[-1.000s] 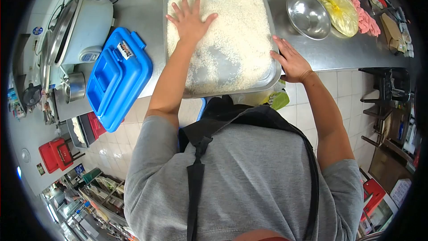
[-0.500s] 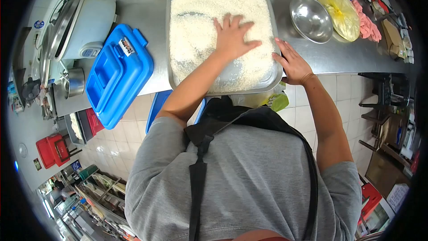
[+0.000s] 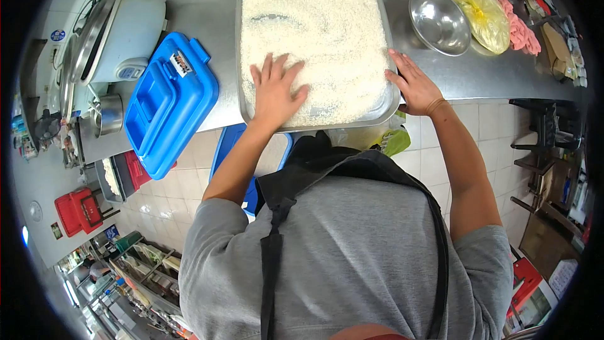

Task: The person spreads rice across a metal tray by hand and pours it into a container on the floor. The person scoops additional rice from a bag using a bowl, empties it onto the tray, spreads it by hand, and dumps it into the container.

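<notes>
White rice grains [image 3: 327, 25] are spread across a large shallow metal tray [image 3: 238, 44] on the counter. My left hand [image 3: 275, 94] lies palm down on the rice in the near left part of the tray, its fingers spread and touching the grains. Along the tray's right rim rests my right hand [image 3: 418, 87], with straight fingers and the thumb apart, touching the rim. A thin patch at the upper left of the rice lets some metal show through.
A blue plastic lid [image 3: 195, 107] leans over the counter's front edge beside a rice cooker [image 3: 129, 31]. Right of the tray are a steel bowl [image 3: 439, 22], a yellow plastic bag [image 3: 481, 16] and a pink cloth [image 3: 521, 28]. Below sits a blue container [image 3: 220, 148].
My left hand has moved from the tray's middle toward its near left corner. Rice now covers the near middle area that showed bare metal. My right hand stays at the rim.
</notes>
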### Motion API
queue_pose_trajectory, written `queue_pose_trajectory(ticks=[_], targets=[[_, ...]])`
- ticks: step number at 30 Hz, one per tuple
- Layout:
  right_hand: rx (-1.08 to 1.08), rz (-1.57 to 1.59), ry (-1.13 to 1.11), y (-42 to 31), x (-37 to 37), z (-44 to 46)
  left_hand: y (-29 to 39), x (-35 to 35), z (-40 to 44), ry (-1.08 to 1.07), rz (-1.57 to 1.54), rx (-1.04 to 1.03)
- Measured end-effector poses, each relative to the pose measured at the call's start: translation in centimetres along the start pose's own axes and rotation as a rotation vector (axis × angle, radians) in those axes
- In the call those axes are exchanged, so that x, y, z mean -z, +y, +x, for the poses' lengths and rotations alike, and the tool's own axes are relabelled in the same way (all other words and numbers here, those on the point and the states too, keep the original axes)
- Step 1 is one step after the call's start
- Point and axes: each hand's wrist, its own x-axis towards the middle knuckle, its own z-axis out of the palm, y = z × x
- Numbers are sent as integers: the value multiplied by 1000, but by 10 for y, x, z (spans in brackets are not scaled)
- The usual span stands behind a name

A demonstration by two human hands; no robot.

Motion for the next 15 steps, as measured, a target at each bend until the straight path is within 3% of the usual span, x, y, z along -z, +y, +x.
queue_pose_trajectory(ticks=[4,6,7,15], targets=[[11,10,9,1,0,0,22,5,-21,-16,-16,29],[10,8,11,2,2,0,32,8,-19,-118,-74,-36],[8,16,4,1,2,0,35,11,-11,-58,-83,-91],[31,55,32,3,3,-2,22,-8,170,205,33,-252]])
